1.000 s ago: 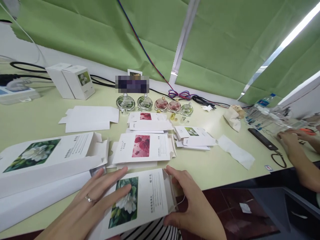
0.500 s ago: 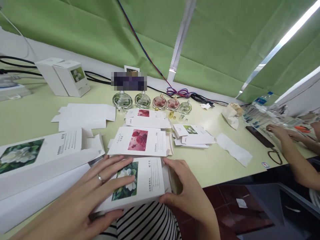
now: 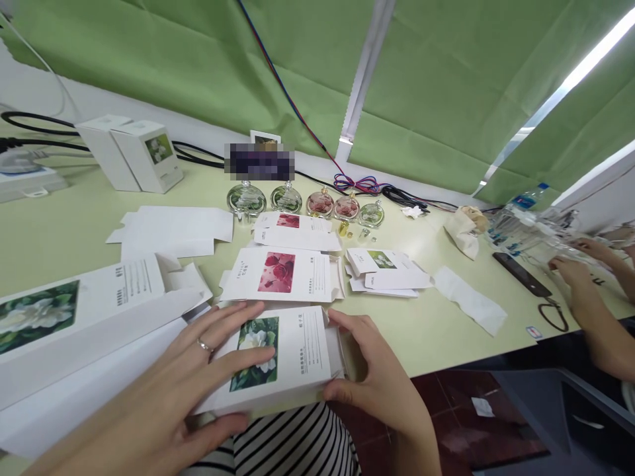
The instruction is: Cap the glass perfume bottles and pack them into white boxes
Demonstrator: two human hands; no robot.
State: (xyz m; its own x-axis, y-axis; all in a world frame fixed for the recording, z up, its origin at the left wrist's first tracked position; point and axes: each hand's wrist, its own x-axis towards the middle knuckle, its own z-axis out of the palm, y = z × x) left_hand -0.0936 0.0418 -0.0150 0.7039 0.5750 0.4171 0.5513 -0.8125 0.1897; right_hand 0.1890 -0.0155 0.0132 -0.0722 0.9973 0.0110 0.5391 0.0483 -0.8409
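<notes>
A white carton with a gardenia picture [image 3: 305, 347] lies at the table's front edge between my hands. My left hand [image 3: 198, 370], with a ring on one finger, lies over its left part, fingers on top and thumb along the near side. At the carton's right end, my right hand [image 3: 372, 370] grips it with thumb and fingers by the end flaps. Just behind is a white carton with red roses [image 3: 307, 271]. To the left, larger-looking gardenia cartons [image 3: 99, 291] lie with flaps raised.
Several round perfume bottles [image 3: 320, 203] stand at the back, with small caps [image 3: 343, 228] before them. Two upright boxes [image 3: 149, 158] are back left. A flattened carton [image 3: 173, 231], a smaller carton [image 3: 387, 268] and tissue [image 3: 469, 301] lie around. Another person's hands [image 3: 570, 268] work at right.
The view has shifted slightly, so the table things sit a little further right. Both my hands keep their hold on the carton. The other person's hands at right have moved.
</notes>
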